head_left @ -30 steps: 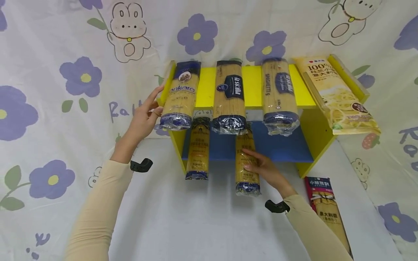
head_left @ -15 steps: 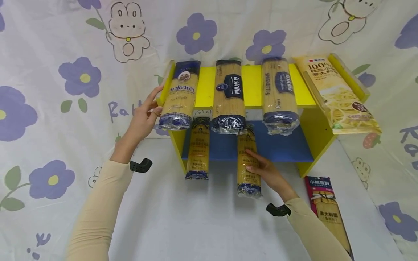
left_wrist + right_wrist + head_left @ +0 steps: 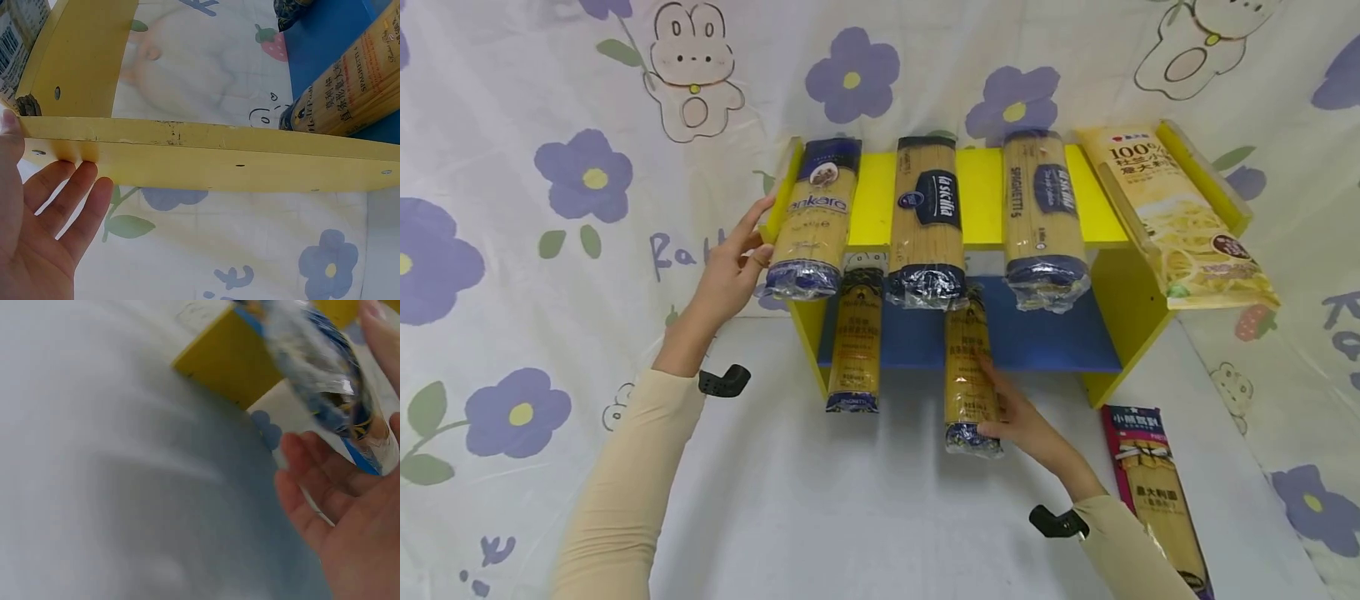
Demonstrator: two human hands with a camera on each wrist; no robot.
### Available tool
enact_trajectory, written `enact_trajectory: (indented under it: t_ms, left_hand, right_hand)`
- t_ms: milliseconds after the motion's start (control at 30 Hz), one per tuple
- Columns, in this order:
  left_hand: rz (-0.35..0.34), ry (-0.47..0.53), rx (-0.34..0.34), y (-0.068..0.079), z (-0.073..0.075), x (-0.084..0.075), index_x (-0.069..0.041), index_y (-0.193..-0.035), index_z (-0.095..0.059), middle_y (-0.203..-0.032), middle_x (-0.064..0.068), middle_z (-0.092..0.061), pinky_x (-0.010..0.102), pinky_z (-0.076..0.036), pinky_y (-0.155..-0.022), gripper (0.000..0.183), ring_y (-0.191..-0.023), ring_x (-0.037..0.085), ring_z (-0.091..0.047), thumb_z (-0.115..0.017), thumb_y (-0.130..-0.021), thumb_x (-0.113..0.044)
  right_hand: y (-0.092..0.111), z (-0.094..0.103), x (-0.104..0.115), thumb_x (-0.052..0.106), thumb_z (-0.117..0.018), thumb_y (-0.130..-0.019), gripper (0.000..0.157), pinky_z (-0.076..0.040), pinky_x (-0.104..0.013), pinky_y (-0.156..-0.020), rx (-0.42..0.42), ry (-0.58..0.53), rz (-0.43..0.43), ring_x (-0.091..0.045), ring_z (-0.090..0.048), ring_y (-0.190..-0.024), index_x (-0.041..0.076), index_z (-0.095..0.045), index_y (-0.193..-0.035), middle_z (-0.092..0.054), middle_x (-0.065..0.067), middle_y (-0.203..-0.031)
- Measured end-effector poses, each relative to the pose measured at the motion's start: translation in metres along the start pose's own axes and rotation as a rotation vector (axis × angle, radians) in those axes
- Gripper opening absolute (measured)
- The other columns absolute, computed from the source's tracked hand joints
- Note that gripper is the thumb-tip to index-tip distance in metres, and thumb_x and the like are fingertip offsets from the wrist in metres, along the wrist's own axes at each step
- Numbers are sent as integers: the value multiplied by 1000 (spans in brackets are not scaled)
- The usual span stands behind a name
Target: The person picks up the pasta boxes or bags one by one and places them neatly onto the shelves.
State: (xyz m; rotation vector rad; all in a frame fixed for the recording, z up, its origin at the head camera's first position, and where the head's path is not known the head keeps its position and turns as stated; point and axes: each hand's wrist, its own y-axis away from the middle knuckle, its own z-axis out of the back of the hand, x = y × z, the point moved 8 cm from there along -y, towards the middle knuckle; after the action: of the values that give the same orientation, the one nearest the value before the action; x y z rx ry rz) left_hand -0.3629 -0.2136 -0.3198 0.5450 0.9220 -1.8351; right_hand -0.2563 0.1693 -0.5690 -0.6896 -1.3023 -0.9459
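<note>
In the head view a yellow-and-blue spaghetti pack [image 3: 966,358] lies on the blue lower shelf [image 3: 1045,333], its near end jutting past the front. My right hand [image 3: 1026,429] is at its right side, thumb by the crinkled end. The right wrist view has the fingers [image 3: 297,450] relaxed and spread, with a gap between them and the pack. My left hand [image 3: 730,271] touches the left side panel of the yellow rack [image 3: 872,200]; the left wrist view shows its fingertips [image 3: 84,169] laid against the panel's outer face.
Another matching spaghetti pack [image 3: 855,342] lies on the lower shelf's left. On top are an Ankara pack [image 3: 816,217], two La Sicilia packs, one in the middle [image 3: 927,217], and a yellow pasta bag [image 3: 1180,225]. A red-and-blue pasta pack [image 3: 1157,492] lies at right.
My right hand has loosened from the spaghetti pack and slid down and right toward its near end. The pack shifted slightly right, then stayed put. My left hand has not moved.
</note>
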Motion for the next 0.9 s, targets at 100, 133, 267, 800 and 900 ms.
enact_trajectory:
  t_ms: [100,133,267,800,900]
  left_hand:
    - [-11,-3,-4,0,1,-2,-48,-154,-23,-145,16,-55,54,-53,-99,63,-122,35,-61,-53,-101,-31]
    - [-10,-5,-6,0,1,-2,-49,-153,-23,-145,15,-54,53,-53,-99,63,-122,35,-61,-53,-101,-32]
    - [-8,-13,-9,1,2,-2,-51,-153,-23,-148,12,-53,53,-53,-99,62,-123,34,-61,-53,-101,-33]
    - [-1,-7,11,11,2,-34,-31,-158,-23,-146,22,-51,54,-50,-103,61,-125,41,-58,-50,-102,-29]
    - [-4,-13,9,12,2,-37,-31,-158,-23,-146,23,-51,54,-50,-103,61,-125,41,-58,-50,-103,-29]
  right_hand:
    - [20,-6,1,23,-78,-85,104,-54,-32,-87,-32,172,-6,-37,-57,-120,34,-6,-160,-25,-26,-159]
    - [25,-7,2,25,-80,-83,105,-54,-35,-86,-55,223,5,-35,-59,-115,32,-9,-160,-34,-26,-153]
    - [38,-4,5,31,-83,-79,95,-55,-41,-87,-210,345,48,-24,-61,-101,34,-28,-156,-61,-14,-127]
    - [21,7,16,21,-80,-83,77,-56,-50,-83,-324,393,167,-27,-63,-98,22,-44,-150,-67,-16,-120]
    - [14,11,16,22,-79,-84,76,-56,-51,-84,-306,400,159,-28,-63,-98,23,-42,-151,-66,-17,-119]
